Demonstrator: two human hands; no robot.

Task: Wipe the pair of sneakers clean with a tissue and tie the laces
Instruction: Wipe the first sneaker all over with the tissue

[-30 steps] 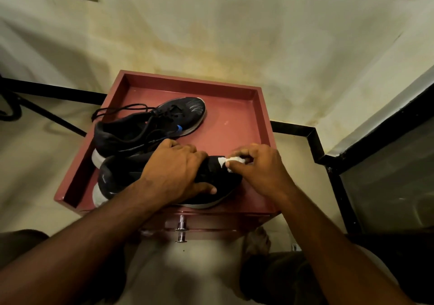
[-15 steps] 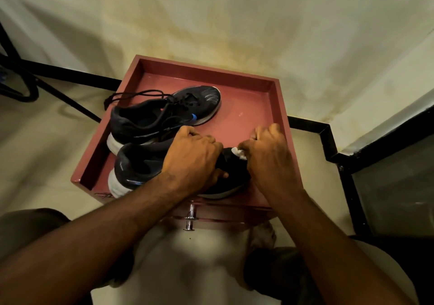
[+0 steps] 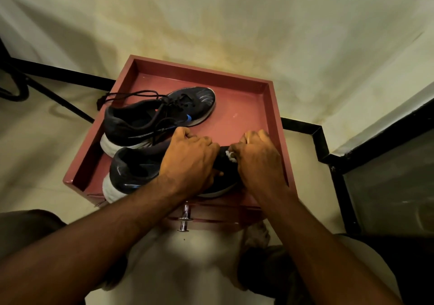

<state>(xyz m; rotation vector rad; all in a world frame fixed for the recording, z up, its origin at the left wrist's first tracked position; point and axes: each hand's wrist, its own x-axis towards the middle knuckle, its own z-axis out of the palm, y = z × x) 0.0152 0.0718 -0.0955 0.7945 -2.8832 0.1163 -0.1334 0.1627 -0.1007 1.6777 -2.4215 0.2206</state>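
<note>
Two black sneakers with white soles lie on a red tray-topped stand (image 3: 274,116). The far sneaker (image 3: 150,119) has loose untied laces trailing over the left rim. My left hand (image 3: 190,161) grips the middle of the near sneaker (image 3: 133,170), covering its laces. My right hand (image 3: 258,161) holds a crumpled white tissue (image 3: 231,156) against the near sneaker's toe, which it mostly hides.
The stand has a drawer front with metal knobs (image 3: 185,220) facing me. Behind it is a stained pale wall. Black metal bars (image 3: 58,76) run at left, and a dark framed panel (image 3: 387,175) stands at right. My knees are at the bottom corners.
My right hand with the tissue has moved along the near sneaker's toe, and the tissue shows less. My left hand keeps its grip. The camera has tilted down a little.
</note>
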